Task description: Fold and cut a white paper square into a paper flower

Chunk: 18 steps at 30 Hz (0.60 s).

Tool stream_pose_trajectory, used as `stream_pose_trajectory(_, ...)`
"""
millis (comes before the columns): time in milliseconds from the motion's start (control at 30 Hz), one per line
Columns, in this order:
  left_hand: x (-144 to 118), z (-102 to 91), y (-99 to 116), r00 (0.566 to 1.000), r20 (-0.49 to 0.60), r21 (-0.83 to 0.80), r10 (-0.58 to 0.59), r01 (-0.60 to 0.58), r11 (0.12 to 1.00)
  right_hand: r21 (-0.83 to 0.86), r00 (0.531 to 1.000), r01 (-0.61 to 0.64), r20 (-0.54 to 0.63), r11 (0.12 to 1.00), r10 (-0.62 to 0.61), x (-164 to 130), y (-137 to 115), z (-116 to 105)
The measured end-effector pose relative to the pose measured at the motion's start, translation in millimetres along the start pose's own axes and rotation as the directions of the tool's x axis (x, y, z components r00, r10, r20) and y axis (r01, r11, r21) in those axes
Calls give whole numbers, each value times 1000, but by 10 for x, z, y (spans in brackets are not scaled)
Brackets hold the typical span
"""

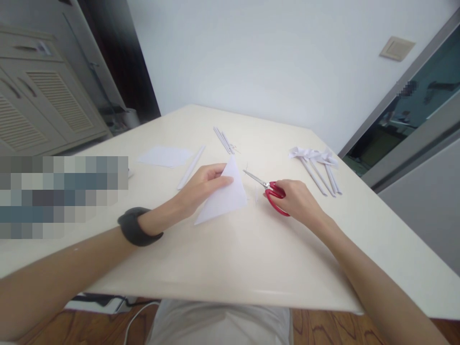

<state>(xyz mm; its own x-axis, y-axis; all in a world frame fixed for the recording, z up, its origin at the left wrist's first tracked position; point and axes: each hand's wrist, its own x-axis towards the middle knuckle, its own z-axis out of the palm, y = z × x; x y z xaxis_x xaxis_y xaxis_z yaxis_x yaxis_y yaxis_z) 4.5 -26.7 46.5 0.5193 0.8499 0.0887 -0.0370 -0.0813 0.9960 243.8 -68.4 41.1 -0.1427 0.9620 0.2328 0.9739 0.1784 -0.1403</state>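
Observation:
My left hand pinches a white triangular piece of paper, thumb on top and fingers behind it. One corner of the paper points away from me. In my right hand is a pair of scissors with red handles. Its metal blades look closed, and their tip points at the paper's right side without touching it. Thin slivers of paper lie between the sheet and the scissors.
Behind my left hand are a flat sheet of paper and a folded paper strip. Thin rolled paper sticks lie farther back. Several paper tubes with folded paper tops rest at the right. The white table meets a wall behind.

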Motion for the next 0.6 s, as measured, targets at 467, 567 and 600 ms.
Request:
stream_pose_trajectory(467, -4, -6, -13, 1000, 13, 10, 19, -19, 1000, 114, 992, -4, 127, 993, -11, -48, -9, -52)
stream_pose_trajectory(567, -6, -2, 5, 1000, 16, 21, 5, -6, 1000, 129, 992, 56, 109, 990, -70, -73, -11, -20)
stream_pose_trajectory(600, -6, -1, 10, 1000, 14, 27, 0, 0, 1000, 116, 991, 91, 83, 989, -101, -77, -9, -4)
